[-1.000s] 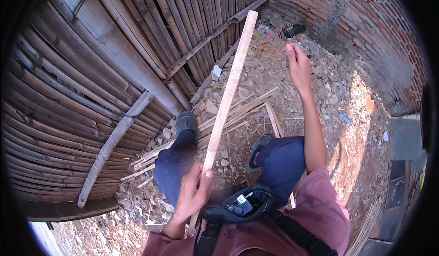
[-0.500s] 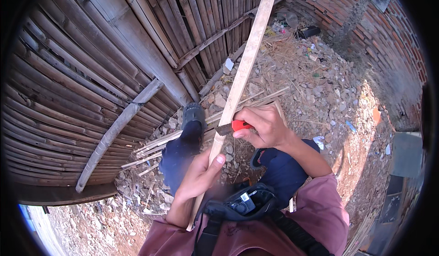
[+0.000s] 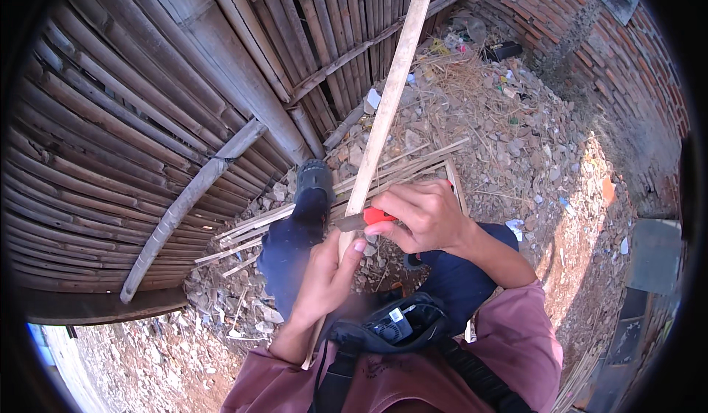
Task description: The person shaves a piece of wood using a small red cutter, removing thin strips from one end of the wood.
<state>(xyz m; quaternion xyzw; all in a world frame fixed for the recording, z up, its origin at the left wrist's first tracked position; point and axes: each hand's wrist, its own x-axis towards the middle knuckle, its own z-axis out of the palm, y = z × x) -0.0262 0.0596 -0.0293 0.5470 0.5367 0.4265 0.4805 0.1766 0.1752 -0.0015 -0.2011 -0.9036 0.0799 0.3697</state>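
Note:
A long pale wooden strip (image 3: 389, 103) slants from my waist up past the top of the view. My left hand (image 3: 328, 276) is wrapped round its lower part, thumb along the near face. In my right hand (image 3: 428, 217) is a knife with a red handle (image 3: 376, 215). Its dark blade (image 3: 350, 223) lies across the strip, touching it just above my left thumb. The strip's lower end passes under my left forearm. My right fingers hide part of the knife's handle.
Several thin wooden strips (image 3: 251, 232) lie on rubble by my left shoe (image 3: 315, 177). A bamboo wall (image 3: 133, 140) rises at the left, a brick wall (image 3: 627, 66) at the right. An open black pouch (image 3: 391, 324) hangs at my waist.
The knife in my right hand has slid down the strip toward my left hand. My left hand keeps its hold on the strip.

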